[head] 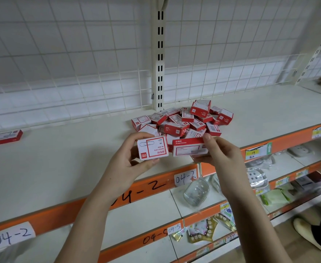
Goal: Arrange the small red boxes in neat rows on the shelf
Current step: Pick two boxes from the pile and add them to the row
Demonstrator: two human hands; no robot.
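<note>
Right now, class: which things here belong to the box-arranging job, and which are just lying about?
Job: pile of red boxes; box in left hand; box in right hand; shelf.
Lying about: glass jar; gold packets; long red box.

Box [153,148] in left hand [126,164]: "deli", "PAPER CLIPS", "3#", upside down. Orange shelf edge [150,184]: handwritten "04-2"; paper tags [185,178] likewise. Lower shelf edge [154,238]: apparently "04-5".
</note>
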